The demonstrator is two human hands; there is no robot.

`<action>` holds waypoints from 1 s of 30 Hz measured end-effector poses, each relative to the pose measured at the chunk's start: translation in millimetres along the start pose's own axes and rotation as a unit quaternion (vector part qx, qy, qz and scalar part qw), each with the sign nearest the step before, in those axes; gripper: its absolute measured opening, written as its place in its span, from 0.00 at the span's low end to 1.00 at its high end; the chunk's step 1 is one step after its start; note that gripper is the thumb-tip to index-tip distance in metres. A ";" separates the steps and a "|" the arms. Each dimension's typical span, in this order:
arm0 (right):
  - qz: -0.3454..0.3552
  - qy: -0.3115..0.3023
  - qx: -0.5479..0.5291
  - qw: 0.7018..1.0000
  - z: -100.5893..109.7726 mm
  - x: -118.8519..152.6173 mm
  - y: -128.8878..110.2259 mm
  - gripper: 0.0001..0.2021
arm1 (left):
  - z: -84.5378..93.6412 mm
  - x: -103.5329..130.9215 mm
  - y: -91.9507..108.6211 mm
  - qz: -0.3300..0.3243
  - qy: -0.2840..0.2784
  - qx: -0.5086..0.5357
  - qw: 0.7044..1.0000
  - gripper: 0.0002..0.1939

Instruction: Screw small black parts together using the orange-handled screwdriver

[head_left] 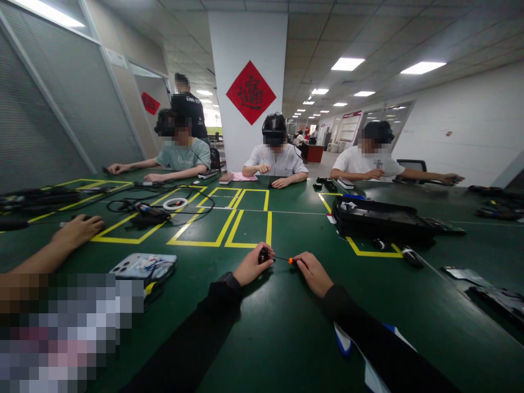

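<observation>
Near the middle of the green table, my left hand [252, 266] is closed around a small black part [263, 254], whose kind I cannot make out. My right hand [313, 273] grips a screwdriver [291, 261] with an orange collar, its handle mostly hidden by the fingers. The thin shaft points left, and its tip reaches the black part or lies right beside it; I cannot tell whether they touch. Under my right forearm lies a blue and white item [343, 339], partly covered by the sleeve.
A phone in a patterned case [144, 266] lies to the left, near a co-worker's arm [57, 251]. Black cables [143, 213] and a white tape roll [175, 203] sit beyond. At right are a black tray [380, 218] and a mouse [411, 256]. Several people sit opposite.
</observation>
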State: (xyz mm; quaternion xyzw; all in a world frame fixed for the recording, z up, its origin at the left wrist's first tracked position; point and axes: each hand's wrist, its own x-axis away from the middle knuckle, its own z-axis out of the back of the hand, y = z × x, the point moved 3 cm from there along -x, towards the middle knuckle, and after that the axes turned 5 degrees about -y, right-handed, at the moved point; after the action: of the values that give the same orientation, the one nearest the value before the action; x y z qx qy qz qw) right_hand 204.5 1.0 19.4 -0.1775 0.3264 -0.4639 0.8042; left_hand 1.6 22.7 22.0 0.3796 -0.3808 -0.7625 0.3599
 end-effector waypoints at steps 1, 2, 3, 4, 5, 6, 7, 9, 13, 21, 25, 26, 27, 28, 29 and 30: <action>0.004 -0.001 0.002 1.000 0.0 -0.1 -0.3 0.10 | 0.0 0.0 -0.2 0.001 0.000 -0.002 1.000 0.13; 0.006 0.000 0.001 1.000 0.2 -0.1 -0.8 0.09 | 0.0 -0.1 -0.3 0.000 0.000 -0.003 1.000 0.13; 0.007 0.001 -0.002 1.000 0.4 0.0 -1.4 0.08 | 0.1 -0.1 -0.2 -0.001 -0.002 -0.004 1.000 0.13; 0.006 0.004 -0.006 1.000 0.7 0.3 -1.9 0.08 | 0.2 -0.1 -0.1 -0.003 -0.003 -0.005 1.000 0.12; 0.004 0.006 -0.010 1.000 0.9 0.7 -2.5 0.08 | 0.5 -0.1 0.2 -0.005 -0.003 -0.007 1.000 0.12; 0.002 0.007 -0.012 1.000 1.0 1.1 -2.9 0.08 | 0.7 0.0 0.6 -0.006 -0.002 -0.009 1.000 0.12; -0.002 0.006 -0.014 1.000 0.9 1.5 -3.1 0.08 | 1.0 0.1 1.0 -0.007 -0.002 -0.011 1.000 0.12; -0.015 0.004 -0.022 1.000 0.8 2.1 -2.7 0.09 | 1.2 0.3 1.8 -0.006 -0.001 -0.014 1.000 0.12; -0.020 0.004 -0.030 0.999 1.3 1.6 -2.5 0.10 | 0.7 0.4 2.7 -0.005 -0.006 -0.001 1.000 0.12; 0.003 -0.004 -0.021 1.000 2.7 0.5 -7.5 0.09 | 1.6 -0.5 -0.5 0.001 -0.005 0.009 1.000 0.12; -0.010 -0.008 -0.042 0.999 1.7 1.7 -7.0 0.09 | 1.5 -1.6 -0.1 -0.007 -0.012 0.016 1.000 0.12; -0.016 -0.009 -0.045 0.999 1.5 1.8 -6.6 0.10 | 1.4 -1.8 -0.1 -0.009 -0.012 0.015 1.000 0.12; -0.022 -0.008 -0.047 0.999 1.4 1.8 -6.3 0.10 | 1.3 -1.9 -0.2 -0.010 -0.010 0.012 1.000 0.12; -0.026 -0.007 -0.045 0.999 1.5 1.6 -6.0 0.11 | 1.1 -2.0 -0.3 -0.009 -0.009 0.010 1.000 0.12; -0.028 -0.005 -0.039 0.999 1.8 1.2 -5.8 0.11 | 1.0 -2.1 -0.5 -0.008 -0.007 0.008 1.000 0.12; -0.026 -0.003 -0.030 0.999 2.1 0.8 -5.8 0.11 | 0.9 -2.0 -0.6 -0.008 -0.006 0.006 1.000 0.12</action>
State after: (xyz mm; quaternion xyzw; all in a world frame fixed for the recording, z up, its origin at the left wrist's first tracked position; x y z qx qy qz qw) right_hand 202.6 -2.6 24.1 -0.2112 0.3335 -0.4737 0.7872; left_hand 1.5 25.0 22.5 0.3802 -0.3846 -0.7652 0.3493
